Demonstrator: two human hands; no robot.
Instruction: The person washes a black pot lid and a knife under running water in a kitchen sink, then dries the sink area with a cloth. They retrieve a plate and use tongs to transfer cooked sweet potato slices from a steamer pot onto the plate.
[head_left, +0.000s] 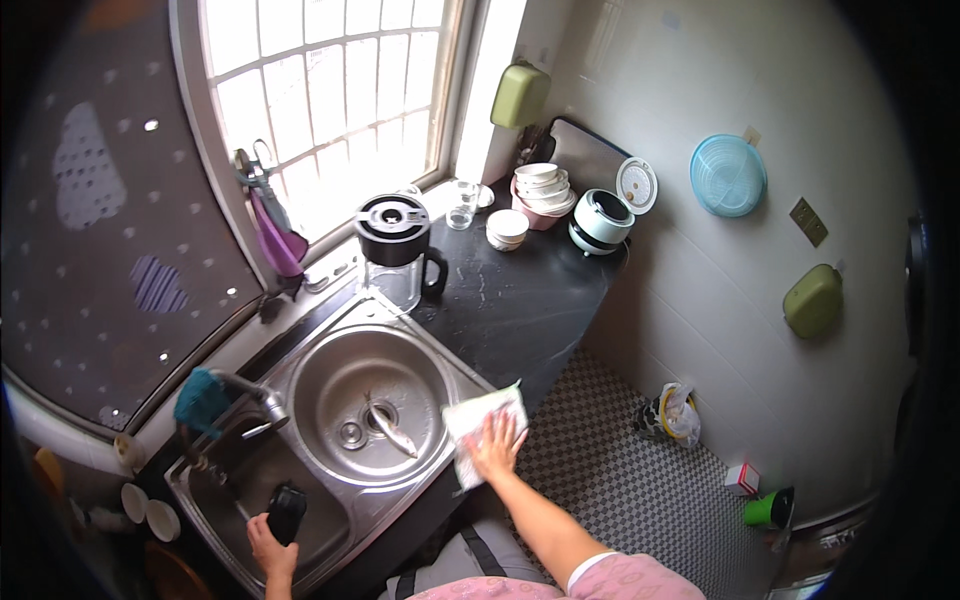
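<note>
My left hand grips a dark, glossy object, perhaps a small container, over the rectangular left basin of a steel sink. Fingers spread, my right hand lies flat on a white cloth. That cloth covers the right rim of the sink and part of the dark countertop, reaching its front edge. In the round basin between my hands, a small silvery fish lies across the drain. Beside it is a round metal strainer.
A faucet and a teal cloth stand left of the round basin. Behind the sink is a black-lidded pitcher. Glasses, stacked bowls and an open rice cooker sit farther back. A lined bin is on the floor.
</note>
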